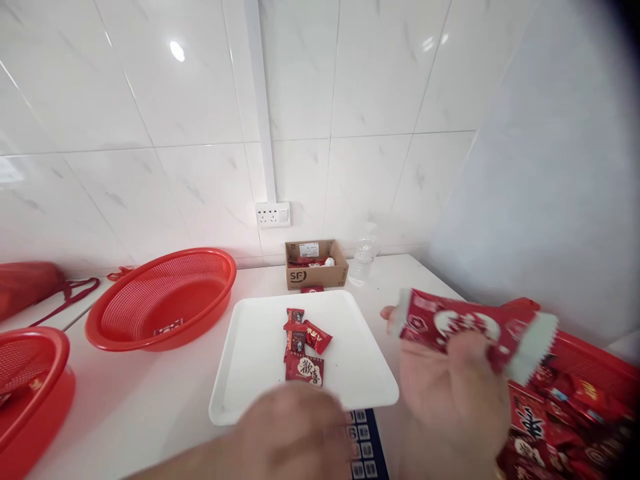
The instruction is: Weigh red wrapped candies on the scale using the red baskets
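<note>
My right hand (450, 393) is closed on a long red snack packet (475, 330) with white ends, held up to the right of a white tray (250, 393). On the tray lie several small red candy packets (304, 347) in a short row. My left hand (295, 433) is low at the front edge of the tray, blurred by motion, so its fingers do not show clearly. A red basket full of red packets (560, 413) sits at the far right under my right hand.
A red mesh basket (163, 300) with one packet stands left of the tray, another red basket (30, 387) at the far left. A small cardboard box (316, 265) and a clear bottle (364, 257) stand by the tiled wall. A scale keypad (365, 443) shows under the tray.
</note>
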`<state>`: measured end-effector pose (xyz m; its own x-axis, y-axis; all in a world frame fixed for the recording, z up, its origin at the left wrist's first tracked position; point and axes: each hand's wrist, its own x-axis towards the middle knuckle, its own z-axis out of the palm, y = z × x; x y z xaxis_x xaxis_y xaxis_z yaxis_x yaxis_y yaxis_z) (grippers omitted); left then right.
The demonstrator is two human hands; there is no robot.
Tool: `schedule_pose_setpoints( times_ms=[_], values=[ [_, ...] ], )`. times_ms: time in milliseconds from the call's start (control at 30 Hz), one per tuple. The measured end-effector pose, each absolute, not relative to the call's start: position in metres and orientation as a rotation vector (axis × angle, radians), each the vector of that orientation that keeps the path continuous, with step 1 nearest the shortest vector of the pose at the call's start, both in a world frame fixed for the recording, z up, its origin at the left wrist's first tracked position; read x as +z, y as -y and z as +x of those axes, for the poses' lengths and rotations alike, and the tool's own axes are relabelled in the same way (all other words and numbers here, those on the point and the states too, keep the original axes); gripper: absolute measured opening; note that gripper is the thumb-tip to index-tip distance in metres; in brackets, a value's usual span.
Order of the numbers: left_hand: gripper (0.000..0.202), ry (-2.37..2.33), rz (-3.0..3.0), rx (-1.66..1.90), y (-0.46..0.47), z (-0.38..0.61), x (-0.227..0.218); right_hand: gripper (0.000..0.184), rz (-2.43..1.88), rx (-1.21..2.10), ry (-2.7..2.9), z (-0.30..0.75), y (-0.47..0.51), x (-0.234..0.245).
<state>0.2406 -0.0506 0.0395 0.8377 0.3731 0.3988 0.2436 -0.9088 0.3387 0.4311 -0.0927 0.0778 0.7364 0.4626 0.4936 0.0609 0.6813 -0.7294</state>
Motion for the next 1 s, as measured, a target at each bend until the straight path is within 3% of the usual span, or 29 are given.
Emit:
schedule_pose_setpoints(
  times_ms=[267, 433, 567, 700, 867, 1000],
  values=[
    [0.034, -0.591, 2.864, 0.154, -0.002, 0.250, 0.022, 0.033, -1.138, 0.299, 0.749, 0.448, 0.077, 0.057],
    [0.026, -0.581, 2.977, 0.166, 0.002, 0.255, 0.012, 0.032, -1.143, 0.329, 0.776, 0.437, 0.081, 0.065],
    [0.037, -0.620, 3.019, 0.322, -0.007, 0.243, 0.016, 0.032, -1.118, 0.301, 0.800, 0.436, 0.079, 0.065],
    [0.037, -1.109, 3.003, 0.584, -0.043, 0.207, 0.039, 0.034, -1.173, 0.301, 0.774, 0.439, 0.077, 0.061],
    [0.040, -1.752, 2.783, 0.565, -0.089, 0.170, 0.064, 0.036, -1.216, 0.343, 0.753, 0.436, 0.080, 0.063],
    [0.058, -1.447, 2.673, 0.411, -0.081, 0.192, 0.047, 0.038, -1.212, 0.367, 0.757, 0.430, 0.084, 0.069]
  ],
)
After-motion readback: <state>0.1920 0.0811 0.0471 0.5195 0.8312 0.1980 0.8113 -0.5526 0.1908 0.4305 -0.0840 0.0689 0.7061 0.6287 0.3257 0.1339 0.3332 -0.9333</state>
